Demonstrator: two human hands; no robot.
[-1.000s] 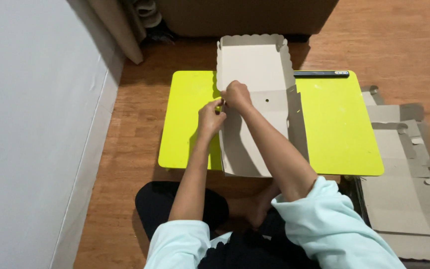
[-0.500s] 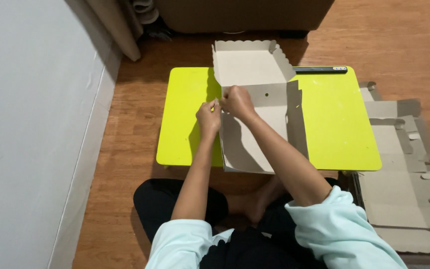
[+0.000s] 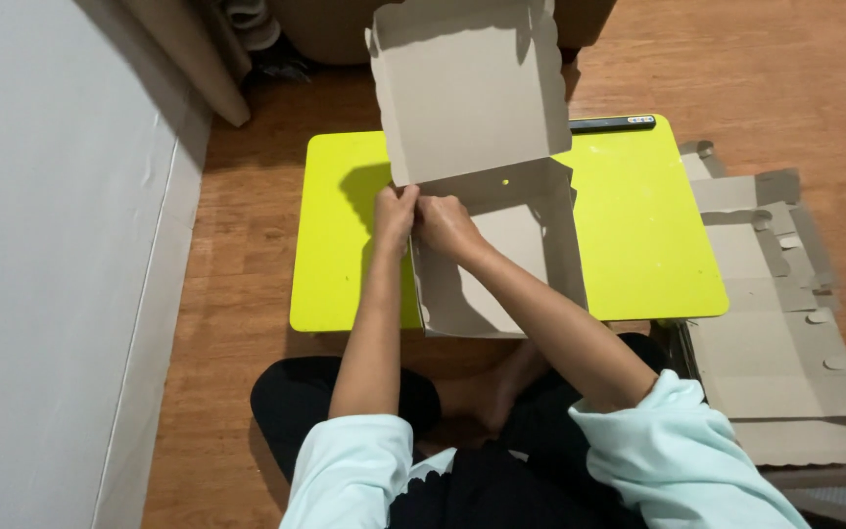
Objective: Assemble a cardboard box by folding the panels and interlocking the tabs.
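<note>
Folding step: left hand (image 3: 395,214) and right hand (image 3: 446,223) both pinch the box (image 3: 487,264) left-rear corner, lid (image 3: 462,88) upright. Next move likely calls for seating that corner tab firmly.

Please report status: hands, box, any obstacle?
Left hand and right hand pinch cardboard box left corner. Lid panel upright. Black pen behind, apart.

Looks like a room at home, not a workshop: warm wooden floor (image 3: 237,284) underfoot, a plain pale wall (image 3: 51,245) along the left, furniture legs and bundled cloth (image 3: 252,24) at the top edge. Sitting cross-legged on the floor at a low lime-green tabletop (image 3: 638,225), with flat cardboard blanks (image 3: 785,333) stacked alongside.
</note>
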